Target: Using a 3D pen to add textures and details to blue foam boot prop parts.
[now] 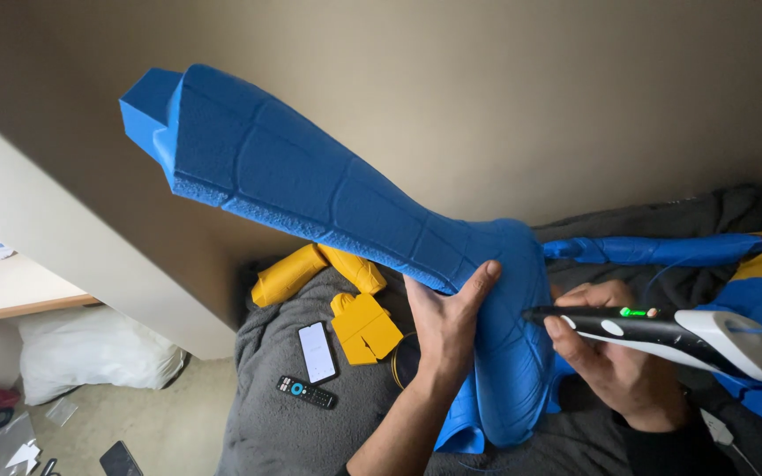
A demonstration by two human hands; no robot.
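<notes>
My left hand [444, 319] is flat against the big blue printed piece [328, 198], fingers together and thumb spread along its near edge, steadying it where the long scaled shaft bends down into a rounded lower part. That piece rises from the middle of the scene up toward the far left, ending in a blocky tip. My right hand [606, 353] is clamped on a black-and-white pen tool [663, 333] — fingers curled around its body, a green light glowing on top, its dark tip touching the blue surface just right of my left thumb. On the grey blanket [266, 423] to the left lie yellow printed parts [346, 295], a phone [317, 351] and a black remote [307, 392] — all well apart from my hands.
</notes>
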